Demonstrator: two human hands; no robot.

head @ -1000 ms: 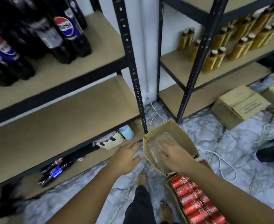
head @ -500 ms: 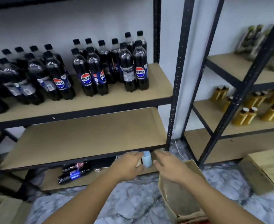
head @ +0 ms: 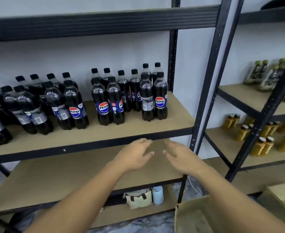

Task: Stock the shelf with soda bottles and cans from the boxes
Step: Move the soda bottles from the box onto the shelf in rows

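Left hand (head: pixel 135 155): centre of frame, in front of the bare middle shelf (head: pixel 62 175). Fingers loosely spread, grip empty.

Right hand (head: pixel 180 155): just beside the left, palm turned inward, fingers relaxed, nothing held. My palms face each other with a gap between them. I judge this is me sizing up the bare board before fetching stock.

Pepsi bottles (head: pixel 115 101): upper shelf (head: pixel 177 121), left and centre of frame. They stand upright in tight clusters with caps on and several labels facing out. They are probably packed close to save room, and the right end of the board is uncovered.

Open box (head: pixel 194 214): lower right corner, on the floor under my right forearm, within easy reach. Its contents are hidden from here. No cans in view.

Second box (head: pixel 283 197): right edge, flaps closed.

Amber jars (head: pixel 262 143): neighbouring rack at right, not part of my stock.

Bag (head: pixel 138 198) and pale blue roll (head: pixel 157 195): bottom shelf, lower centre, touching each other.

Status, as I judge it: bottles are largely shelved, and the middle shelf awaits filling.
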